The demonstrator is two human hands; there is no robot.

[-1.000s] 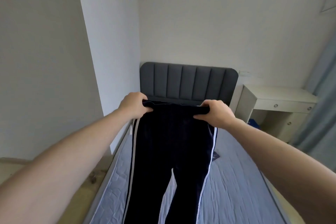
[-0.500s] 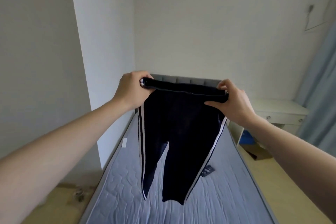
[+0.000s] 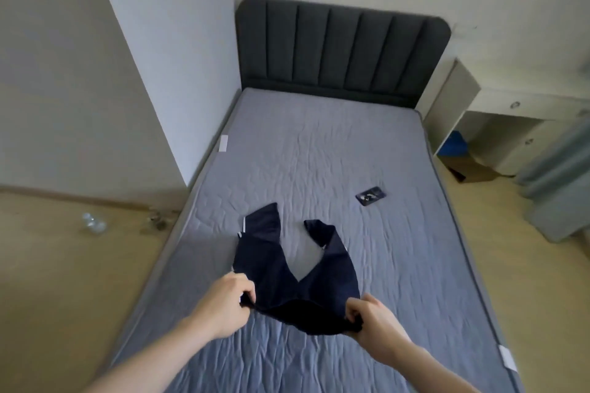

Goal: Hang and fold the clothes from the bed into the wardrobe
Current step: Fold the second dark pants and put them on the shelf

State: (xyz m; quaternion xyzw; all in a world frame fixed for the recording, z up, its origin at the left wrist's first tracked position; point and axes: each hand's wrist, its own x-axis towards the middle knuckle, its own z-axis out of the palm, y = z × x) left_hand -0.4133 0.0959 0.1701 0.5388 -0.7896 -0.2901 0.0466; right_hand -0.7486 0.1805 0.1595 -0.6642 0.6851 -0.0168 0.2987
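Observation:
Dark navy track trousers (image 3: 289, 274) with white side stripes lie spread on the blue-grey mattress (image 3: 319, 153), legs pointing toward the headboard and both leg ends folded over. My left hand (image 3: 228, 303) pinches the left end of the waistband. My right hand (image 3: 372, 317) pinches the right end. The waistband sags between them, just above the mattress. No wardrobe is in view.
A dark phone (image 3: 371, 195) lies on the mattress right of the trousers. A padded grey headboard (image 3: 341, 48) stands at the far end. A white desk (image 3: 498, 112) and a grey curtain (image 3: 562, 188) are at right. A white wall corner (image 3: 166, 73) flanks the bed's left side.
The trousers were held up in the air by the waistband; now both hands have come down and the legs lie on the mattress. The view has tilted downward.

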